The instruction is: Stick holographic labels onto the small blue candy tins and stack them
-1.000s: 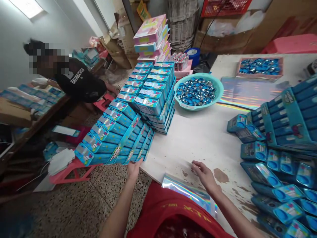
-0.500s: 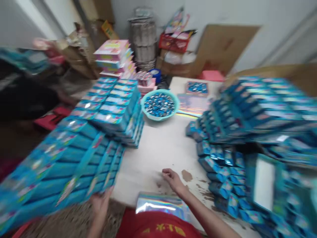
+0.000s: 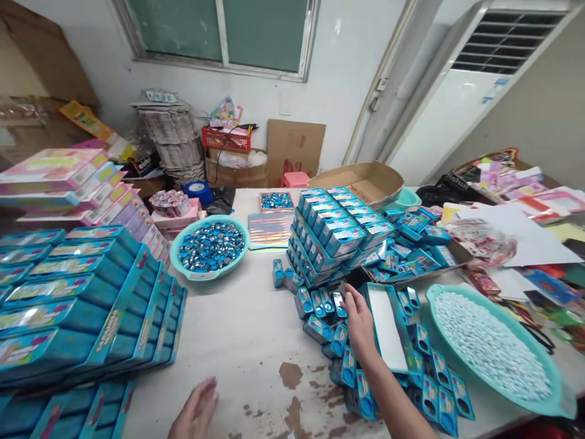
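Across the pale worktop (image 3: 237, 335), two big banks of blue boxes rise — a left stack (image 3: 114, 305) and a middle stack (image 3: 320, 231) — layered in rows, presumably to save room. Next come two filled basins, the left basin (image 3: 205, 277) and the right basin (image 3: 564, 401), probably used to keep loose pieces gathered. One open tray (image 3: 402, 320) with a white panel (image 3: 386, 329) sits just beside the right hand (image 3: 361, 320). That hand reaches in among the small boxes (image 3: 319, 329), fingertips close together; whether they pinch anything, I cannot tell. Low on the near side, the left hand (image 3: 196, 408) is loosely open — nothing visible in it. Small boxes lie around the right hand, likely for easy reach: over ten, overlapping too much to count exactly. Tiniest are shiny discs (image 3: 212, 244) and white pellets (image 3: 489, 341), uncountable.
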{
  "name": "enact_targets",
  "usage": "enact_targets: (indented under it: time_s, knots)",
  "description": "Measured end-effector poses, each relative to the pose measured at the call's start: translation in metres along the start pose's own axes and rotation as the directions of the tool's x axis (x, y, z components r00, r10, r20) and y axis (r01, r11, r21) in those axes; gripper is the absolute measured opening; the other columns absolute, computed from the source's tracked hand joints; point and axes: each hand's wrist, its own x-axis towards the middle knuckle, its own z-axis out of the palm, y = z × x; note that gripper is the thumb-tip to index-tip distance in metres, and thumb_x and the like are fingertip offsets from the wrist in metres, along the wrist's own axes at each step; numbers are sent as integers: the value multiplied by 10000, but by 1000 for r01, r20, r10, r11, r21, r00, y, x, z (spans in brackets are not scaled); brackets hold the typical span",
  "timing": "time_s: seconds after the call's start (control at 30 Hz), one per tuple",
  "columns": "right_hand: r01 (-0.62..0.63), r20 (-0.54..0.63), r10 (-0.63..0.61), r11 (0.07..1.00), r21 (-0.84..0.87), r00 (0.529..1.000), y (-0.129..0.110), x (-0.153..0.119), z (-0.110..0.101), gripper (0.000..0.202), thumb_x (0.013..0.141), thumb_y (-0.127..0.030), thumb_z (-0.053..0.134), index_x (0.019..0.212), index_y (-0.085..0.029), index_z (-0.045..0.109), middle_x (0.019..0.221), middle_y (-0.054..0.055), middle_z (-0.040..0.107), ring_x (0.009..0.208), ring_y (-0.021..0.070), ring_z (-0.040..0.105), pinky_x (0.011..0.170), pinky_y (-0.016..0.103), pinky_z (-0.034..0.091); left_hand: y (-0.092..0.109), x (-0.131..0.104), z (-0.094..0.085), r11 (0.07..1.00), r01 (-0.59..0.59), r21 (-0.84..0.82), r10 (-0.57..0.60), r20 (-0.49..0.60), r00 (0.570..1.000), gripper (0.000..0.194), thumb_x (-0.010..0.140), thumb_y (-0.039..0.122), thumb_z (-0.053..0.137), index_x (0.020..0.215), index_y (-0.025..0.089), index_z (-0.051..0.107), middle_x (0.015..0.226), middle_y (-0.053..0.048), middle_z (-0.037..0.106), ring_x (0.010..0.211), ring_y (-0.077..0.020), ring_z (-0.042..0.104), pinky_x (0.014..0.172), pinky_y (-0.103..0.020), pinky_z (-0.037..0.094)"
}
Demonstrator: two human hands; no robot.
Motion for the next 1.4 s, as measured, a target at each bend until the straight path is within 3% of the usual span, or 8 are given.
enact_targets:
  time_s: [0.13,0.23,0.53,0.67,0.9,1.03,1.17,1.4]
  knots:
    - [17,-44,-15,999,42,999,-4,17,1,578,763,-556,517,1168,-146,553,1190,126,592,1077,239,560,885,373,472,92,51,54,940,-319,122,278,270,922,431,662,520,568,968,223,625,1090,-74,668,1005,-253,620,854,-364,506]
    - [11,-64,-9,1000,22,998,5,13,-16,515,738,-526,564,1086,-148,602,1102,115,641,1008,234,588,873,380,469,121,72,98,897,-418,146,325,423,846,442,678,501,559,989,194,625,1027,-83,680,890,-220,638,788,-335,507]
    - [-128,35,133,985,-118,990,56,-61,-49,410,767,-503,565,998,-169,626,1004,105,665,913,235,613,810,368,486,80,75,163,711,-572,409,185,676,714,500,757,309,525,1237,172,497,1178,-110,584,999,-228,584,873,-355,450]
    - [89,41,-80,930,-357,996,67,-78,-41,320,825,-440,522,1034,-216,616,1091,104,615,1047,245,543,897,406,439,94,75,188,399,-825,399,436,709,554,626,772,214,542,1364,243,341,1361,-107,407,1219,-249,418,970,-399,390]
    - [203,-119,-400,671,-713,909,64,-60,-65,345,871,-387,454,1144,-199,549,1163,133,545,1136,268,466,946,474,362,94,62,232,-41,-931,363,481,824,301,441,810,80,476,1194,290,528,1335,-84,461,1223,-276,399,963,-452,357]
    - [-63,-298,-382,520,-852,875,52,-24,-102,512,847,-432,453,1230,-95,491,1236,220,489,1156,345,433,913,491,344,88,55,237,-33,-920,390,496,805,324,301,839,112,463,1103,207,572,1086,-119,582,1040,-247,512,880,-404,397]
    - [-334,-367,-6,401,-853,930,51,16,-135,490,796,-414,506,1161,-93,567,1071,216,609,941,344,566,741,416,408,90,51,239,35,-861,508,427,771,472,239,840,276,525,1036,145,563,978,-106,570,913,-231,539,747,-334,446]
    - [-273,-320,-13,490,-828,947,31,-1,-160,415,746,-494,505,885,-151,692,741,126,679,704,272,591,652,339,408,102,36,224,419,-848,325,482,712,511,467,821,386,552,1212,136,498,1165,-165,552,1090,-301,494,912,-453,396]
